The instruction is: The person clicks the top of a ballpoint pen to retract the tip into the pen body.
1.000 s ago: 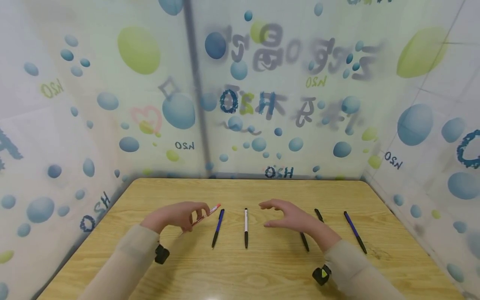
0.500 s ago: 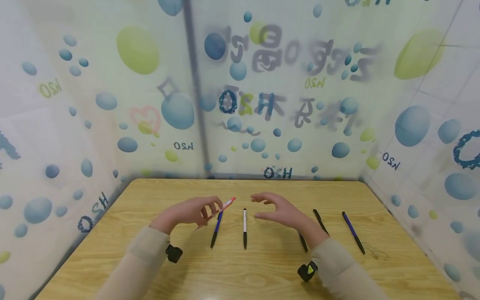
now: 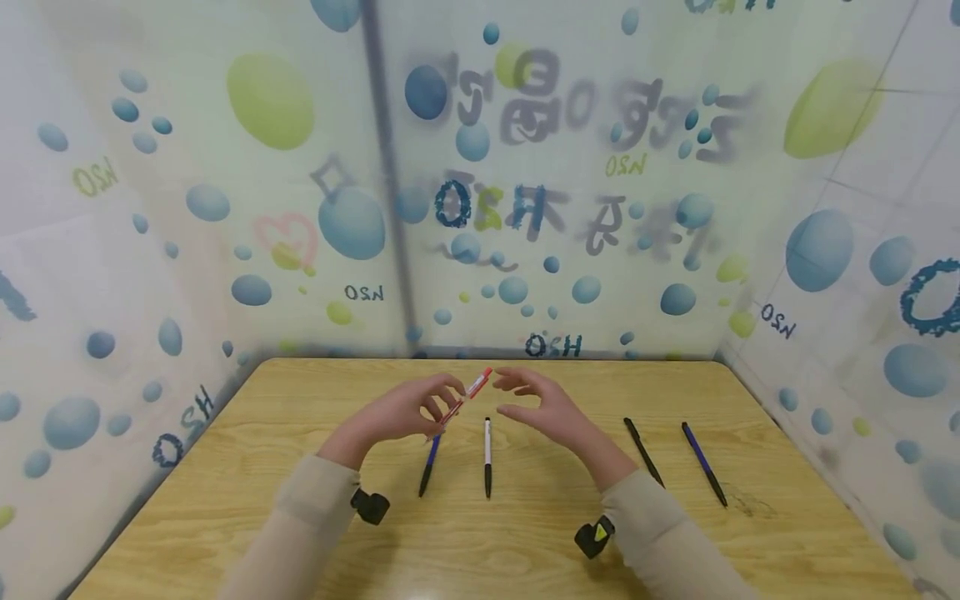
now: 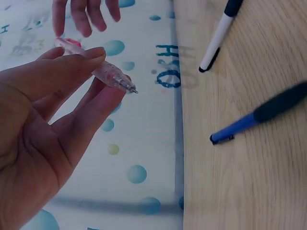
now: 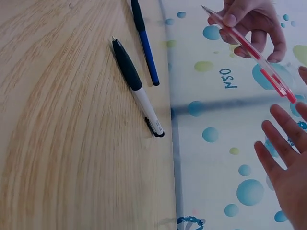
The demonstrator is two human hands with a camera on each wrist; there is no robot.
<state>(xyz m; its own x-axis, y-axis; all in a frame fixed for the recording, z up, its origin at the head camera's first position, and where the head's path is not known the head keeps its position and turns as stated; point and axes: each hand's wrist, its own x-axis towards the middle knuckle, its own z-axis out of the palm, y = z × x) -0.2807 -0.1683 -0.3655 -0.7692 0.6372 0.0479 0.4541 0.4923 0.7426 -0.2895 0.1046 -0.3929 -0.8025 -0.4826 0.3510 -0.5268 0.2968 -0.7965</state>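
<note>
My left hand pinches a clear pen with a red clip and red end between thumb and fingers, raised over the table. Its bare metal tip points back towards me, and the red end slants up to the right. My right hand is just right of that red end, fingers spread and holding nothing; in the right wrist view its fingertips are close to the clip. Below the hands lie a white pen with a black grip and a blue pen with a dark grip.
On the table, right of my right arm, lie a black pen and another blue pen. A curtain with printed bubbles stands behind the table's far edge and along both sides.
My left hand has moved right and upward with the clear red pen. My right hand has moved left, bringing the two hands close together above the white pen.
</note>
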